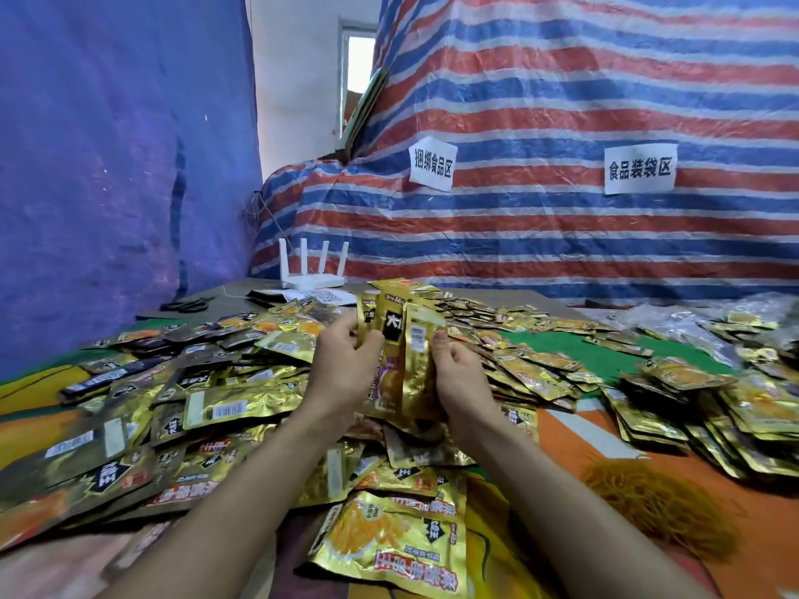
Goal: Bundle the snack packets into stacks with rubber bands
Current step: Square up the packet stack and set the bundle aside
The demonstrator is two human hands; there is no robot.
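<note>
Left hand (pixel 346 361) and right hand (pixel 460 376) clasp an uneven upright sheaf of snack packets (pixel 404 339) between curled fingers above the heap (pixel 216 382) on the desk (pixel 557 345); recommend squaring edges flush before reaching for the rubber bands (pixel 657 508) lying well apart rightward

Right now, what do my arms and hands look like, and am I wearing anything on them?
Both are bare. The left hand and right hand have no gloves, and no ring, watch or band shows. The left forearm and right forearm are uncovered down to the picture's lower edge; no sleeve is in view.
</note>
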